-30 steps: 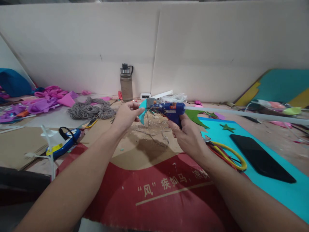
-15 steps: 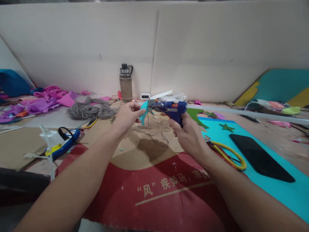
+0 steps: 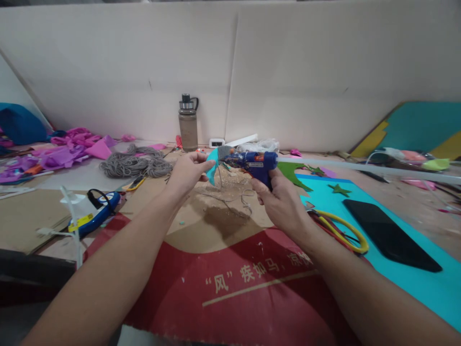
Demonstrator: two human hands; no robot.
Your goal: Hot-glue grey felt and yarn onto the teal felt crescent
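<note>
Between thumb and fingers, my left hand [image 3: 190, 172] pinches a small turquoise foam piece [image 3: 213, 166] above the board. Grey cord [image 3: 224, 153] is wound along that piece's right side, and a loose strand [image 3: 230, 202] trails onto the cardboard below. My right hand [image 3: 279, 194] is wrapped round the handle of a blue hot glue gun [image 3: 260, 164], which points left. Its nozzle is right at the grey cord; whether it touches, I cannot tell. A long translucent glue stick [image 3: 345, 166] sticks out behind the gun.
Red printed cardboard [image 3: 230, 298] lies in front. On the right are yellow-handled scissors [image 3: 342, 230], a black phone [image 3: 391, 234] and a turquoise sheet [image 3: 428, 293]. A grey cord bundle [image 3: 137, 162], blue power strip [image 3: 99, 216] and purple scraps [image 3: 65, 156] lie left; a bottle [image 3: 188, 125] stands behind.
My left hand and the turquoise piece have shifted slightly left, and the piece is turned a little. The glue gun has moved a touch left and down, still in my right hand.
</note>
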